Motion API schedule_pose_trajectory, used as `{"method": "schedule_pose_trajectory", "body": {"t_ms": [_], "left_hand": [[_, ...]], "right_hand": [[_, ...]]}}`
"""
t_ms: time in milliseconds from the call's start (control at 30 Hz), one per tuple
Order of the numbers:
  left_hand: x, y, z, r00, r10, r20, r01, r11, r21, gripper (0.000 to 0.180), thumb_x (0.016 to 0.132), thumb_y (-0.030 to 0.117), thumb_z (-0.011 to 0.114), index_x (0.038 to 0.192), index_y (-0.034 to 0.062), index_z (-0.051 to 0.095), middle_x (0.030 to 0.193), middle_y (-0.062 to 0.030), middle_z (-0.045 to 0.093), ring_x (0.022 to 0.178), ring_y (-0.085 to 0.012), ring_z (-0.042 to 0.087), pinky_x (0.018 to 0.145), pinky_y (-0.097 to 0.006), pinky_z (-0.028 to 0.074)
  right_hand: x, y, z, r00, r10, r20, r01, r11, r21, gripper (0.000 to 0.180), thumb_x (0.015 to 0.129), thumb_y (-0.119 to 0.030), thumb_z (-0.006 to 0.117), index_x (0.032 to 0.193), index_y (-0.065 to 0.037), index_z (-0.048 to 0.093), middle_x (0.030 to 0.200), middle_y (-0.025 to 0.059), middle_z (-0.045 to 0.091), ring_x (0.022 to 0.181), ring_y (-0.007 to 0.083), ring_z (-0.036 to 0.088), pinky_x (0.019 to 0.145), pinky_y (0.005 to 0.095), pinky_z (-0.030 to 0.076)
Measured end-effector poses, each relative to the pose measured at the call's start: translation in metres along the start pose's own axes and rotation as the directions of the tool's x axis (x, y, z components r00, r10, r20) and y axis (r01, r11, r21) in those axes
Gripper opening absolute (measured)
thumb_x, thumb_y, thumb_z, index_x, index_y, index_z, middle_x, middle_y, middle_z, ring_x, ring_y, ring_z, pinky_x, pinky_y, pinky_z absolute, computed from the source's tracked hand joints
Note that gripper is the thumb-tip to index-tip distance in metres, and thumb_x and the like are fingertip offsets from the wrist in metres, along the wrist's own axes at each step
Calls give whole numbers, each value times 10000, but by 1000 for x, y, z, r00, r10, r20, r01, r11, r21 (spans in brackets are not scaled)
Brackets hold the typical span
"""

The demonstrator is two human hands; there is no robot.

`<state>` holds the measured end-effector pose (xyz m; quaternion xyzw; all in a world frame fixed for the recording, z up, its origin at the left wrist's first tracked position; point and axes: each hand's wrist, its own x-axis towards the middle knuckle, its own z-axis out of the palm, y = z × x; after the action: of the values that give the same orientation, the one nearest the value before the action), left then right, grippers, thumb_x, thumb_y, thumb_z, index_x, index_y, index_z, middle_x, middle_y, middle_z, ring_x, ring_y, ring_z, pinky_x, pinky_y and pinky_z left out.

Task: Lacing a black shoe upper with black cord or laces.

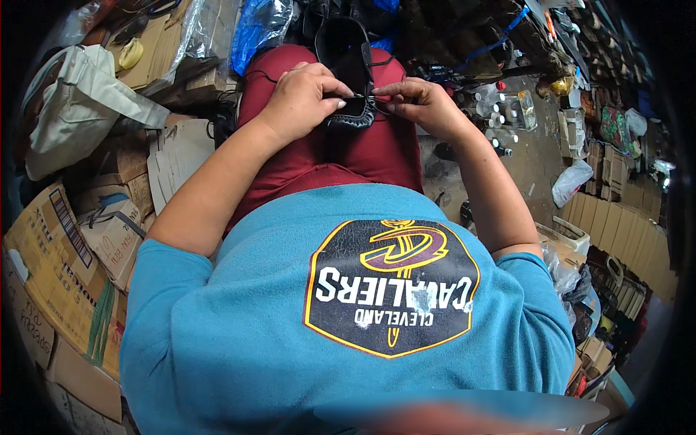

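Nearest us we see a blue shirt, then the red trousers. On the lap, between the thighs, sits a black shoe with a gathered toe. At its rim we find the left hand, thumb and forefinger narrow, and facing it the right hand, fingertips also close together; we cannot tell what either one grips. Their tips cover part of the rim. A dark cord crosses the left thigh. To our left, boxes crowd beside the arm, with a pale bag beyond. A blue plastic sheet lies past the left knee. On our right stand bottles, then a clear bag and, farther, stacked cardboard.
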<state>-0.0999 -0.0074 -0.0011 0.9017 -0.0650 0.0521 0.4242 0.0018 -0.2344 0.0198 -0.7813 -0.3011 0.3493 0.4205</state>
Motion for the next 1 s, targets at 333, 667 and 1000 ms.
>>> {"method": "schedule_pose_trajectory", "body": {"t_ms": [333, 667, 1000], "left_hand": [[23, 11, 14, 931, -359, 60, 356, 933, 63, 296, 704, 397, 704, 813, 124, 729, 786, -82, 672, 829, -250, 625, 808, -424, 414], [9, 0, 2, 934, -337, 116, 352, 924, -148, 170, 797, 155, 669, 899, 22, 698, 845, -77, 661, 773, -136, 632, 687, -288, 490], [9, 4, 11, 941, -310, 134, 330, 928, -172, 217, 782, 47, 666, 998, 49, 688, 826, -18, 684, 732, -76, 624, 704, -231, 494]], "right_hand": [[4, 2, -6, 994, 44, 98, -59, 985, 159, 276, 863, -26, 603, 1125, -90, 662, 983, 4, 631, 965, 90, 577, 879, 240, 452], [4, -2, -11, 991, -30, 132, 41, 996, -81, 324, 858, -15, 594, 1160, -116, 654, 978, 21, 566, 946, 110, 548, 853, 244, 432], [10, 5, -4, 990, 91, 112, -117, 960, 252, 286, 864, -51, 632, 1148, -81, 629, 930, -39, 619, 865, 32, 552, 767, 186, 451]]}}
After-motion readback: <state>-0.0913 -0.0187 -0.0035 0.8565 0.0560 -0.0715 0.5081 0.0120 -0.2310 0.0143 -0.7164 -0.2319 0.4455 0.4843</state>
